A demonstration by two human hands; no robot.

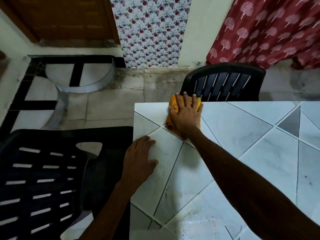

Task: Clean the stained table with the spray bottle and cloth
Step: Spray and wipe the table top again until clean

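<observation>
Dim room, cool bluish cast. The pale marble-patterned tiled worktop [251, 144] is brightest, with a patchy sheen well nearer the camera than the fingers [185, 98]. Soft shadow beneath the right forearm [233, 167]; the cream wall [195, 32] beyond leans, wide-angle bent.

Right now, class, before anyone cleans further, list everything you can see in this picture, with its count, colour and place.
table: one, white and grey tile pattern, centre and right
cloth: one, orange, at the table's far edge, under the right hand
stains: a few, yellowish, on the table's near part
chairs: two, black, slatted; one left of the table, the other beyond its far edge
curtain: one, red with pale tree print, upper right
floral panel: one, white with red flowers, top centre
door: one, brown, top left
left hand: one, flat on the table near its left edge
right hand: one, fingers spread, pressing on the cloth
</observation>
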